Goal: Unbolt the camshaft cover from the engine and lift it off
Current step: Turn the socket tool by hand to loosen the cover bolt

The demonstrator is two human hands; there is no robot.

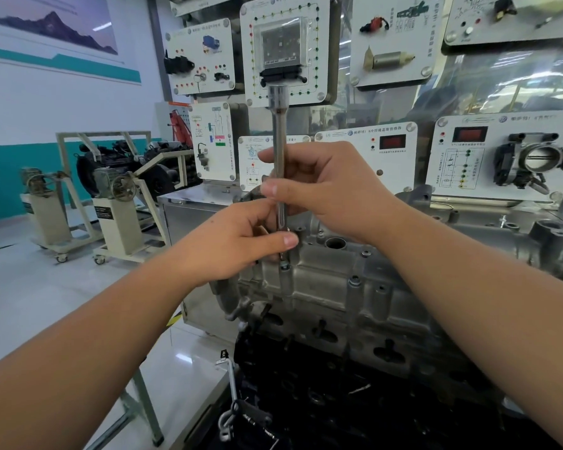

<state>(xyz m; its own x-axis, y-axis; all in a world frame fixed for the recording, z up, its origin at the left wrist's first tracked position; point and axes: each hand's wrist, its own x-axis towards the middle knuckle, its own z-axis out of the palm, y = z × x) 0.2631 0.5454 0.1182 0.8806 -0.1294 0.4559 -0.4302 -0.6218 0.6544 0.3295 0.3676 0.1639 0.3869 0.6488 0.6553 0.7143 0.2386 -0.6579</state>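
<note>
The grey aluminium camshaft cover [325, 271] sits on top of the dark engine [338, 394] in the middle of the view. A long chrome extension bar [278, 138] stands upright over a bolt [285, 265] at the cover's left end. My right hand [325, 186] grips the bar's middle with curled fingers. Lower down, my left hand [241, 238] pinches the bar's bottom end just above the bolt. Other bolts [354, 280] show along the cover's front edge.
Training panels with sensors and a throttle body [533, 160] fill the wall behind the engine. A steel cabinet [192, 216] stands at the left of the engine. Engine stands on castors [117, 203] are parked on the floor at the far left.
</note>
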